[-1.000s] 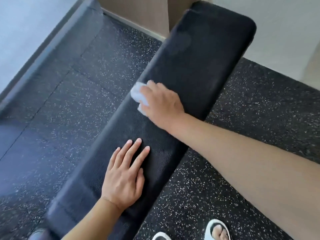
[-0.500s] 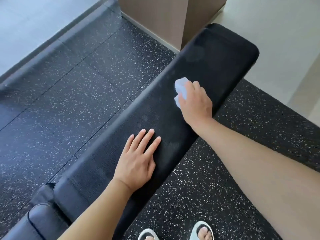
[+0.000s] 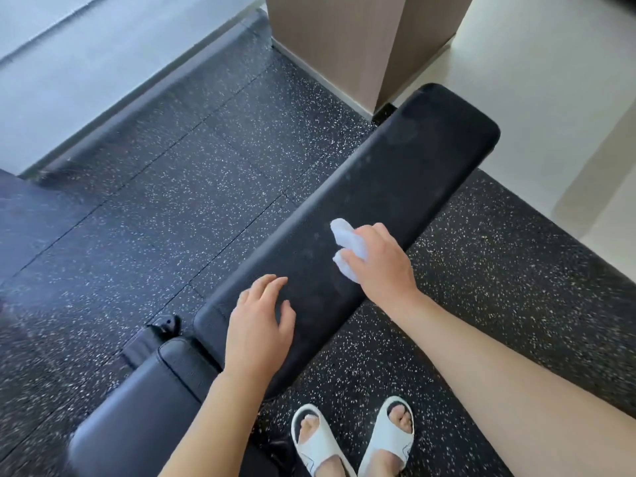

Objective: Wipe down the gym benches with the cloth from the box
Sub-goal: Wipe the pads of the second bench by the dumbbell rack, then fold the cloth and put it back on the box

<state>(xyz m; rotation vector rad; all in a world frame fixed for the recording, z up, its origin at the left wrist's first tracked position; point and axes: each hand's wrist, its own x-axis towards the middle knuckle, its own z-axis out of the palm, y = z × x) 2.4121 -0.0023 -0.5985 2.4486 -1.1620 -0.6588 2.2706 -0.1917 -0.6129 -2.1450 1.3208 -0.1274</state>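
presently, black padded desk (image 3: 395, 187), right hand (image 3: 382, 266) with fingers clutching pale cloth (image 3: 347, 246) against its top, left hand (image 3: 258, 325) resting there, fingers relaxed, speckled rubber floor (image 3: 206, 187)

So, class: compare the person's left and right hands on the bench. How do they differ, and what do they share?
The right hand grips the white cloth; the left hand holds nothing. The right hand lies farther along the long bench pad; the left hand lies at its near end, fingers loosely bent. Both are over the same black pad.
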